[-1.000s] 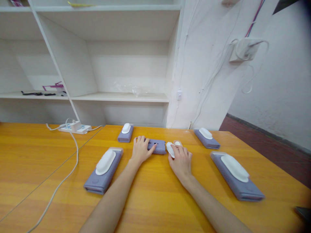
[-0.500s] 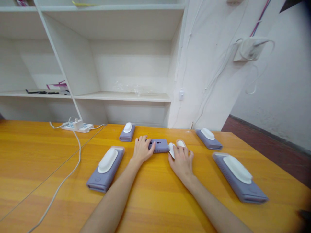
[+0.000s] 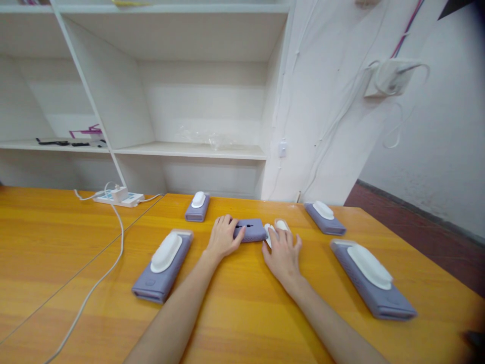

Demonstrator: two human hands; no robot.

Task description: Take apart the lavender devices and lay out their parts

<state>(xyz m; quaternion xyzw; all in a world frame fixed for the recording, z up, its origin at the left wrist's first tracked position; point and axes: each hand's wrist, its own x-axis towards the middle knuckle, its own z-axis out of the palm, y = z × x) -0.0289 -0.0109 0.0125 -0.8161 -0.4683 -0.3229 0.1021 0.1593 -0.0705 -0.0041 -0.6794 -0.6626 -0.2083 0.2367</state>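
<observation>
White shelving (image 3: pixel 204 108) backs a surface (image 3: pixel 244 313) where four lavender cases (image 3: pixel 151 285), topped with white ovals (image 3: pixel 166 253), ring an untopped fifth case (image 3: pixel 254 230) grasped by the left hand (image 3: pixel 223 237); the right hand (image 3: pixel 282 252), grip unclear, partly covers white pieces (image 3: pixel 269 234) at 3 o'clock, the four sitting at 8, 10, 2 and 4.

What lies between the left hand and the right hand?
The head view shows a purple block, partly covered by the left hand, then a white piece, partly hidden by the right hand.
</observation>
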